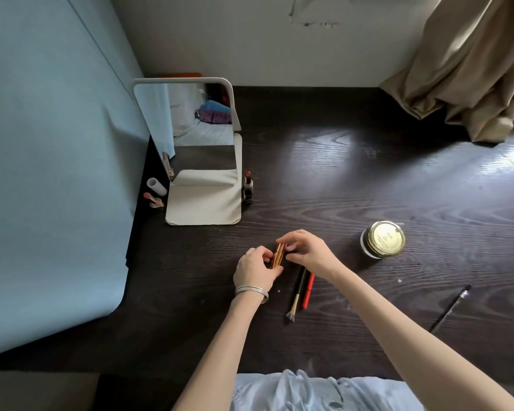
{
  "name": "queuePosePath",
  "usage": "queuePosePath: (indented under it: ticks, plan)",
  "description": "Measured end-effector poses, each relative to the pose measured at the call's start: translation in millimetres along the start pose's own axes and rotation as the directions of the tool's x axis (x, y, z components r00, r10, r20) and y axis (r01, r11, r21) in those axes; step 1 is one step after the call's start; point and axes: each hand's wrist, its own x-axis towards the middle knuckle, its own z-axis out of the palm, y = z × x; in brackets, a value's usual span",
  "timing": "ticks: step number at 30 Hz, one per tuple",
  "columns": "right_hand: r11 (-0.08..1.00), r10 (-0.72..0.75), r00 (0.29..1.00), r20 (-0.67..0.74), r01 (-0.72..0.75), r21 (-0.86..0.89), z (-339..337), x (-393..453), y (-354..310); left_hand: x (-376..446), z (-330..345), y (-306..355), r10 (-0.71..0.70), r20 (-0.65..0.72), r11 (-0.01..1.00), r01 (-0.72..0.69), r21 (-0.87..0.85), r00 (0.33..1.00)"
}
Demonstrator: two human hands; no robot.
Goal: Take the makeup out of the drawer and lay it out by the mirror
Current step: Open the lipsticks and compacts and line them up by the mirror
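**A:** ok so, dark wood bench (368,173), stand mirror (199,137) at the back left, gold-lidded jar (383,239) off to the right. An open lipstick (247,188) is upright just beside the mirror's base, another lipstick (152,199) is on its left side next to a white cap (157,186). Both hands are on a small gold tube (278,256) out in front of the mirror, mid-bench

**B:** how's the grip on it?

**A:** left hand (254,269) has its fingers curled round the lower end, right hand (304,252) pinches the top end with thumb and fingertips. Both wrists are bent in toward each other, forearms angled up from the body. Can't tell if she's capping it or pulling it apart

**B:** handling?

**A:** I'd guess light, stiff, shiny metal so a bit slippery. Hold the barrel, not the cap, or it could slide off. A brush (297,295) and a red pencil (308,292) lie touching just under her right wrist, and a thin dark pencil (450,310) is well apart on the right
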Motion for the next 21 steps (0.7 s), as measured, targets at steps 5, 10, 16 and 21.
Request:
queuePosePath:
  ticks: [5,10,16,21]
  plan:
    - [0.998,-0.05,0.997,-0.053,0.051,0.025,-15.3,-5.2,-11.7,5.5,-28.7,0.1,0.178,-0.031,0.964,-0.181,-0.193,0.984]
    - [0.972,-0.071,0.992,-0.106,0.092,0.216,-30.4,-6.1,-40.0,8.6,-77.3,15.2,0.436,-0.076,0.867,-0.441,-0.234,0.897]
    - [0.955,-0.147,0.98,-0.131,0.175,0.239,-35.6,-3.2,-65.3,6.1,-99.8,25.8,0.539,-0.143,0.823,-0.555,-0.122,0.83]
    - [0.964,-0.179,0.979,-0.095,0.194,0.18,-31.5,-2.7,-71.4,2.4,-105.8,27.4,0.497,-0.107,0.856,-0.507,-0.1,0.861]
